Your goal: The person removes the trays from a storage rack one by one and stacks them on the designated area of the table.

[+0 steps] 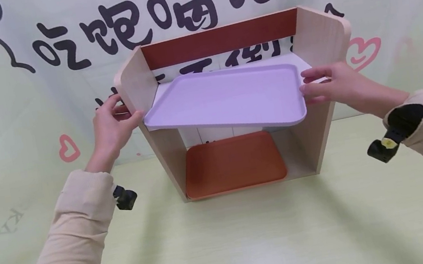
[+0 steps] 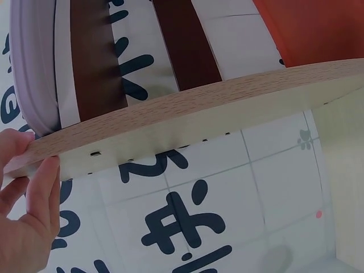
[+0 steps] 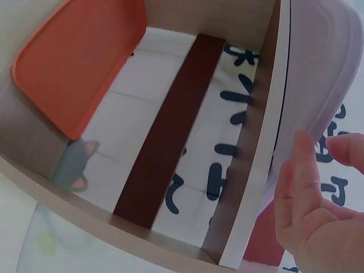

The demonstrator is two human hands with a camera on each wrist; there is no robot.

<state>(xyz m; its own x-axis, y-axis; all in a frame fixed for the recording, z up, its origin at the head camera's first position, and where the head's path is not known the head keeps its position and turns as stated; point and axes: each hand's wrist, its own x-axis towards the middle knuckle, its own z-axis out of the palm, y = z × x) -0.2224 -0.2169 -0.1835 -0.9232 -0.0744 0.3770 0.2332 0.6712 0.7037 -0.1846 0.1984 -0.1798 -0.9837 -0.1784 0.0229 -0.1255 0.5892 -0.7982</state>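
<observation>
A lilac tray (image 1: pixel 227 100) lies on the upper shelf of a small wooden shelf unit (image 1: pixel 324 33) and juts out over its front. My right hand (image 1: pixel 305 87) pinches the tray's right rim, fingers on top and thumb beneath; the right wrist view shows this hand (image 3: pixel 318 210) at the rim of the lilac tray (image 3: pixel 318 68). My left hand (image 1: pixel 126 109) grips the front edge of the unit's left side panel (image 1: pixel 138 81). In the left wrist view, the left hand (image 2: pixel 28 227) lies against that side panel (image 2: pixel 199 114). An orange tray (image 1: pixel 232 163) lies flat on the bottom shelf.
The unit stands on a pale green table (image 1: pixel 251 235) against a wall banner (image 1: pixel 118 27) with black characters and pink hearts. A red-brown rail (image 1: pixel 222 39) spans the unit's back at the top. A black camera is strapped to each cream sleeve.
</observation>
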